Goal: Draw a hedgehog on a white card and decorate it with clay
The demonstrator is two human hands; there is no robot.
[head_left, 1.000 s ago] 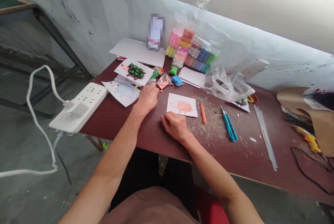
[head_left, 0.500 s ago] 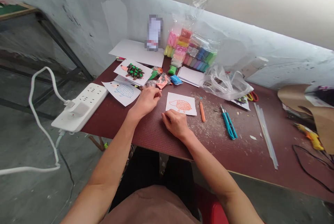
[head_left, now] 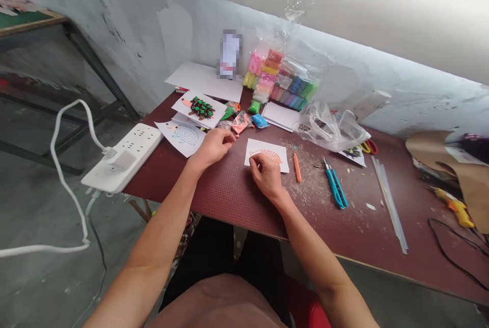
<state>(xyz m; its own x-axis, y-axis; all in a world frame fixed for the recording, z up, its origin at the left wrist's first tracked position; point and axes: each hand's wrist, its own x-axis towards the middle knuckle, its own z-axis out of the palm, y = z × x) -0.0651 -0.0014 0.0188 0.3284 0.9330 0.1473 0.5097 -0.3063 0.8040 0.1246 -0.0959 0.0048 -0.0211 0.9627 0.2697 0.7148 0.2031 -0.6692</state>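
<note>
My right hand (head_left: 267, 174) is closed, thumb and fingers pinched together over the lower part of a white card with an orange hedgehog drawing (head_left: 271, 155). Whatever it may hold is too small to make out. Left of that card, my left hand (head_left: 214, 147) hovers with curled fingers close to bagged coral clay (head_left: 241, 123); its fingertips hide anything between them. A blue hedgehog drawing (head_left: 183, 135) lies beside the left wrist, partly under a card with a green-tipped hedgehog (head_left: 201, 108). An orange marker (head_left: 297, 167) rests right of the orange drawing.
Packs of coloured clay (head_left: 294, 86) and a phone (head_left: 229, 53) lean at the wall. A teal utility knife (head_left: 336, 185), clear glue sticks (head_left: 390, 206), a yellow glue gun (head_left: 454, 207) and a plastic bag (head_left: 330, 127) occupy the right. A white power strip (head_left: 124, 157) sits left.
My right hand has moved up and right onto the orange drawing, covering more of it. My left hand stays nearly in place. The view has shifted slightly.
</note>
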